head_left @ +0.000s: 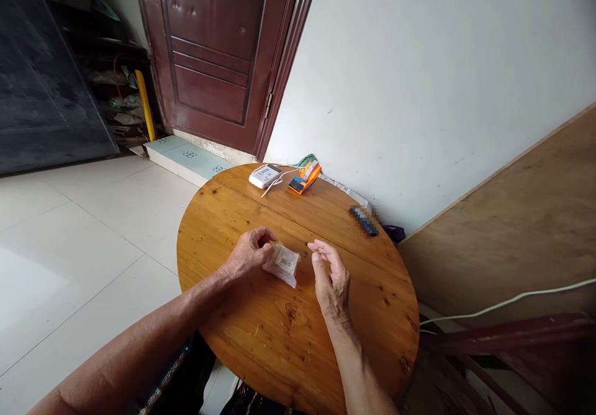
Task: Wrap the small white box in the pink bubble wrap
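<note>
A small packet (285,260) in clear plastic wrap, with a pale label and dark print, lies near the middle of the round wooden table (288,347). At its left edge is my left hand (251,252), its fingers curled and thumb against the wrap; it appears to pinch the plastic there. To the right of the packet, apart from it, my right hand (332,281) hovers over the table with fingers bent and thumb spread away. Nothing shows in the right hand. What the packet contains cannot be made out.
On the table's far side are a white box-shaped device (265,175) with a white cord and an orange-and-black object (305,178). A dark, blurred-out object (364,221) lies at the right. The white wall (419,80) borders the table's back; a brown door (209,49) stands beyond.
</note>
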A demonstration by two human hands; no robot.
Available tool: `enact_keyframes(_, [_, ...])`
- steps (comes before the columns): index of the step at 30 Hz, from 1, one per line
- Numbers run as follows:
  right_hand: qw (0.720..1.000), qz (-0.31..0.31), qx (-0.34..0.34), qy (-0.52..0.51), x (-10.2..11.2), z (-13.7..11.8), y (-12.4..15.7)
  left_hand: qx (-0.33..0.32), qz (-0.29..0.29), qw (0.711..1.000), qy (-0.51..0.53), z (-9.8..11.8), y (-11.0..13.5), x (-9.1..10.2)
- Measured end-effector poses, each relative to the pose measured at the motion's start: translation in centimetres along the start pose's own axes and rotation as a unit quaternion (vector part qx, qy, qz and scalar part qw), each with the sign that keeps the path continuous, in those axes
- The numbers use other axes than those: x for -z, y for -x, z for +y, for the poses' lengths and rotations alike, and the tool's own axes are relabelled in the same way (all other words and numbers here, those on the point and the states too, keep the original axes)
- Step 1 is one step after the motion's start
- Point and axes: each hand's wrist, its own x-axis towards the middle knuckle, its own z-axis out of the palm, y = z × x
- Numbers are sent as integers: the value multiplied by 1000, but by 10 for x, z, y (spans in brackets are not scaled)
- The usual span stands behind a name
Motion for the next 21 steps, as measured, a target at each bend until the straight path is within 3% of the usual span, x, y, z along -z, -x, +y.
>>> enact_keyframes(3, [1000, 7, 11, 10, 1, 0, -1, 27, 20, 999, 24, 3, 2, 2])
enact_keyframes(8, [999, -36, 28, 6, 1, -5, 0, 43, 43, 998, 28, 9, 6, 6])
enact_keyframes(17, [992, -124, -18, -29, -8, -5, -1, 36, 13, 999, 21, 6, 5, 3])
enact_keyframes(21, [991, -127, -26, -27, -13, -6, -4, 24, 0, 1000, -3, 6, 6, 4])
